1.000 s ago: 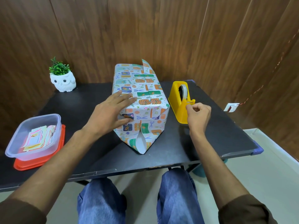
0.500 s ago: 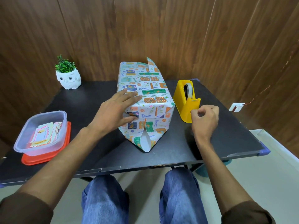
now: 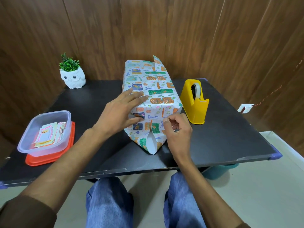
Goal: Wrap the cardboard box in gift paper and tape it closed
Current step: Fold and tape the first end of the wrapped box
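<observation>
The box wrapped in patterned gift paper (image 3: 154,89) stands in the middle of the black table (image 3: 230,137). Its near end paper (image 3: 151,143) sticks out unfolded, and a flap stands up at the far end. My left hand (image 3: 121,111) lies flat on the top left of the box, fingers straight, thumb against the near face. My right hand (image 3: 177,134) hovers at the box's near right corner, its curled fingertips pinching what looks like a short piece of clear tape. The yellow tape dispenser (image 3: 195,102) stands right of the box.
A clear plastic tub of paper slips (image 3: 44,134) sits on a red lid (image 3: 49,158) at the table's left. A white owl pot with a green plant (image 3: 73,78) stands at the back left. Wooden walls close in behind and on the right.
My right hand has left the tape dispenser and moved left to the box's near right corner, fingers still pinched. My left hand has stayed flat on the box.
</observation>
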